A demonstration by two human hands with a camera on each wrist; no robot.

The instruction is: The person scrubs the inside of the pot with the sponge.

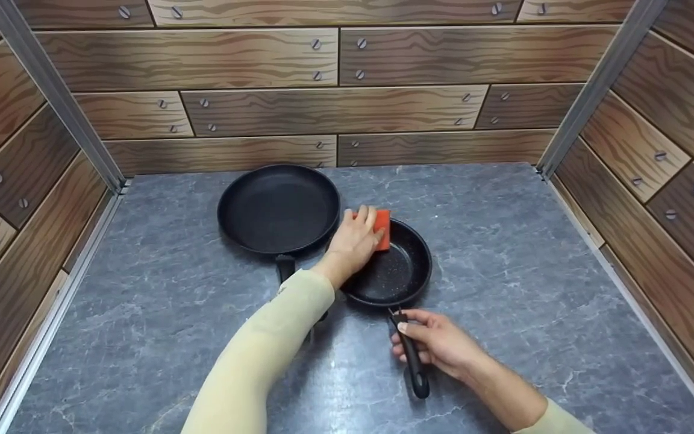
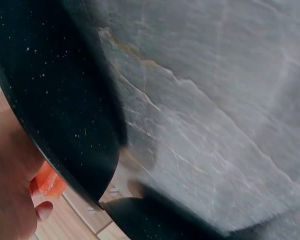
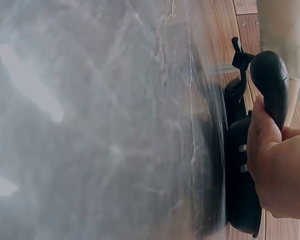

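A small black speckled frying pan [image 1: 404, 271] lies on the grey marbled surface. My right hand [image 1: 440, 342] grips its black handle [image 1: 416, 371] close to the pan, thumb on top; the right wrist view shows the hand [image 3: 277, 165] around that handle [image 3: 270, 82]. Over the pan's far left side, my left hand [image 1: 354, 240] holds an orange-red sponge [image 1: 384, 224] against the inner rim. In the left wrist view, the sponge [image 2: 51, 181] shows beyond the pan's edge, under the fingers. Most of the left palm's contact is hidden.
A larger black frying pan [image 1: 279, 208] stands to the left, close beside the small one, its handle [image 1: 285, 268] partly behind my left sleeve [image 1: 268, 337]. Wood-patterned walls [image 1: 262, 111] enclose the surface at the back and both sides, with metal posts [image 1: 61, 99] at the corners.
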